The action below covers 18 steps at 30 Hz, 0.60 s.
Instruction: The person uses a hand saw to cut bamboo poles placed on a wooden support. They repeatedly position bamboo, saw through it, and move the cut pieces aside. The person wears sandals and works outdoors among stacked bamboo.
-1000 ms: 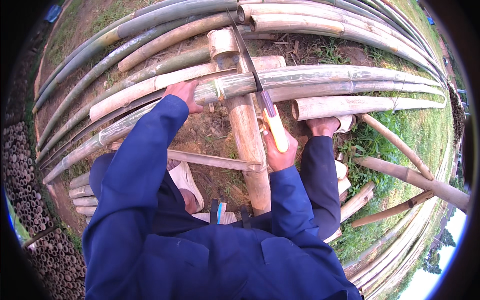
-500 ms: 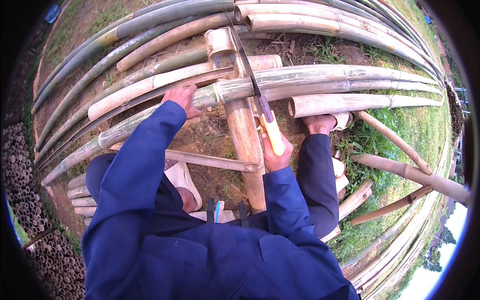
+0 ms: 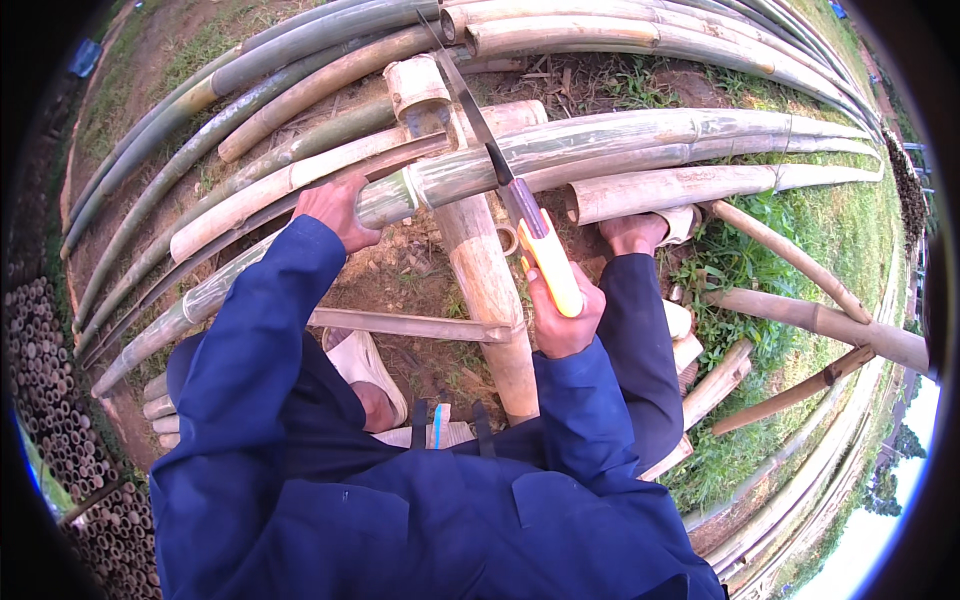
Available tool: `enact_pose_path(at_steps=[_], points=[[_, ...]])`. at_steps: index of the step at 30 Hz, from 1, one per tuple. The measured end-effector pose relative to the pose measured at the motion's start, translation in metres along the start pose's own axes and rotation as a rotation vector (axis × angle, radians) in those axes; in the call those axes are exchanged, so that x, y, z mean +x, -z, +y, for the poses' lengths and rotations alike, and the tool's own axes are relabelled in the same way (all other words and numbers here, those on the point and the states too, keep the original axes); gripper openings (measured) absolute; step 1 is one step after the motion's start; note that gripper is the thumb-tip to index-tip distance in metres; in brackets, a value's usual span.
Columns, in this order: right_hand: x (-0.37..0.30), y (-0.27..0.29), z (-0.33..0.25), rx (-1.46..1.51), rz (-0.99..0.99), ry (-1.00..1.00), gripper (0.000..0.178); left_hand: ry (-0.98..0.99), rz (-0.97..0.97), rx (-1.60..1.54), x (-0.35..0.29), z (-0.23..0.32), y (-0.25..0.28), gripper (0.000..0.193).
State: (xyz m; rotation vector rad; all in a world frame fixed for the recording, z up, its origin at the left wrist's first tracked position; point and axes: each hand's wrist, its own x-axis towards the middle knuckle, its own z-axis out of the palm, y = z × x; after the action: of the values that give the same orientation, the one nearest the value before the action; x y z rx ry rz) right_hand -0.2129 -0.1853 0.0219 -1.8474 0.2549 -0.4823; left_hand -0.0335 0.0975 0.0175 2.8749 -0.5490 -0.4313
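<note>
A green bamboo pole (image 3: 450,178) lies across the middle, resting on a thick bamboo post (image 3: 478,265) that runs away from me. My left hand (image 3: 340,213) is wrapped over the pole, left of the post and a pale ring on the pole. In my right hand (image 3: 568,318) is a handsaw (image 3: 552,268), its yellow handle in my closed fingers. The dark, slightly curved blade lies across the pole just right of the post, its tip pointing to the far left. The frames do not show how deep the blade sits in the bamboo.
Several long bamboo poles (image 3: 580,35) lie on the ground beyond. A cut bamboo pole (image 3: 670,192) rests by my right foot (image 3: 636,232). A split bamboo strip (image 3: 410,324) joins the post near my left shoe (image 3: 368,372). Stacked bamboo ends (image 3: 50,370) stand far left.
My right hand has drawn the saw back toward me and a little to the right. The left hand keeps its grip on the pole. The whole view has shifted slightly.
</note>
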Motion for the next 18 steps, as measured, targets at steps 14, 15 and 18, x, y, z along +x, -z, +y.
enact_pose_path(at_steps=[14,15,18], points=[[-0.021,0.01,-0.015,-0.05,0.052,0.053,0.008,-0.082,-0.011,0.051,-0.012,0.01,0.016,0.072],[-0.023,0.014,-0.028,-0.04,0.053,0.024,0.007,-0.101,-0.024,0.074,-0.01,0.012,0.016,0.073],[-0.036,0.014,-0.033,0.017,0.058,-0.045,0.007,-0.113,-0.012,0.061,-0.02,0.01,0.017,0.07]])
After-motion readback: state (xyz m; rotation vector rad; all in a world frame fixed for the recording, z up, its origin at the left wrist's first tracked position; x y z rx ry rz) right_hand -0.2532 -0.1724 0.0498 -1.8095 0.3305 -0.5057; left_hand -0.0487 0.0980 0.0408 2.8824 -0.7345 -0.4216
